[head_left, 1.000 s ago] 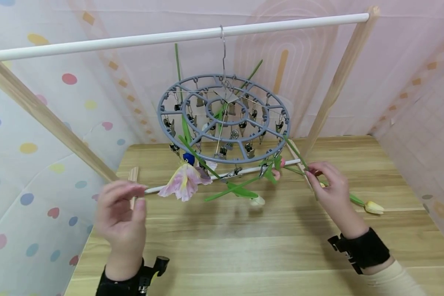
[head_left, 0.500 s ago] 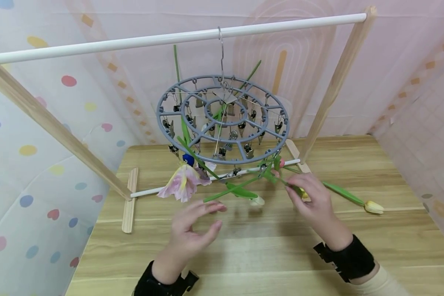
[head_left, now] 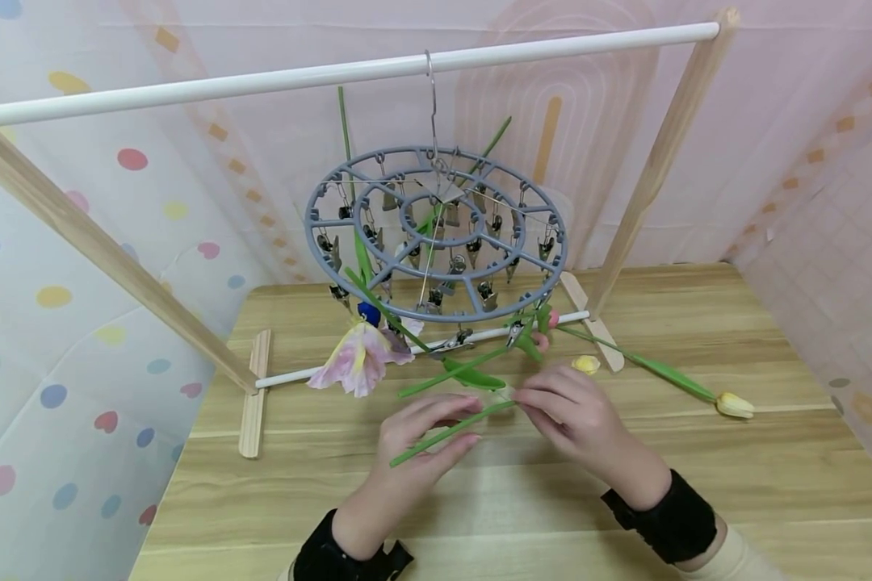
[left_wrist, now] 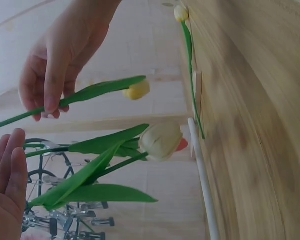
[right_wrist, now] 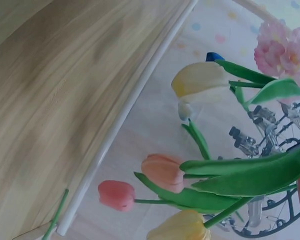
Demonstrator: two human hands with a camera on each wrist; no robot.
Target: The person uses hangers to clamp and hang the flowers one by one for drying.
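Both hands have met: right hand (head_left: 567, 411) pinches the tulip stem (head_left: 443, 436), left hand (head_left: 421, 436) open beneath.

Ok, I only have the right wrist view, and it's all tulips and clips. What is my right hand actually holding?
Observer: The right hand pinches the green stem of a yellow tulip, low in front of the hanging clip hanger.
Operator: And the left hand?
Observer: The left hand is at the stem's free end, fingers above it and thumb below. The left wrist view shows its fingers straight, and I cannot tell whether they touch the stem.
Operator: Anything on the table?
Observer: A second yellow tulip lies on the table, out to the right of the right hand.
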